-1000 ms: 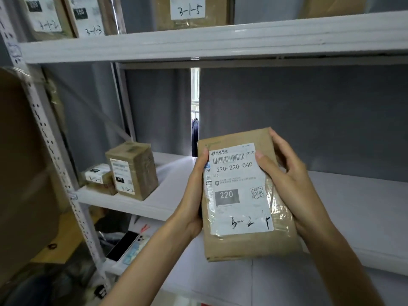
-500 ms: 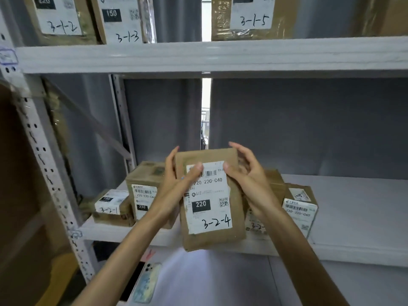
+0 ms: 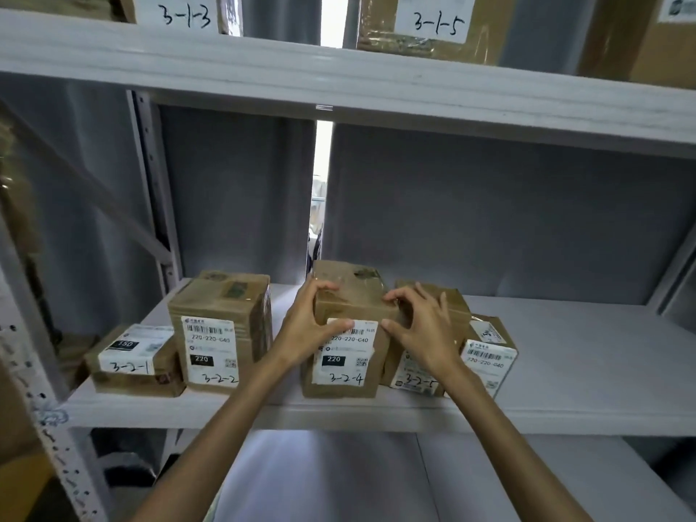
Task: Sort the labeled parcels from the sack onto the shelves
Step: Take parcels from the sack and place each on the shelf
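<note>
**Parcel 3-2-4 Lands on the Shelf**

A white middle shelf fills the frame. The parcel marked 3-2-4 stands in the middle, between 3-2-2 and 3-2-5. The left hand grips its top corner. The right hand touches the other side, fingers loose. It sits near the edge and could tip off. A moment ago both hands held it in the air.

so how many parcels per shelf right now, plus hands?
Middle shelf parcels: 5, marked 3-2-1, 3-2-2, 3-2-4, 3-2-5, one unread
Top shelf parcels: 3
Hands: 2, left hand, right hand
Total: 10
</note>
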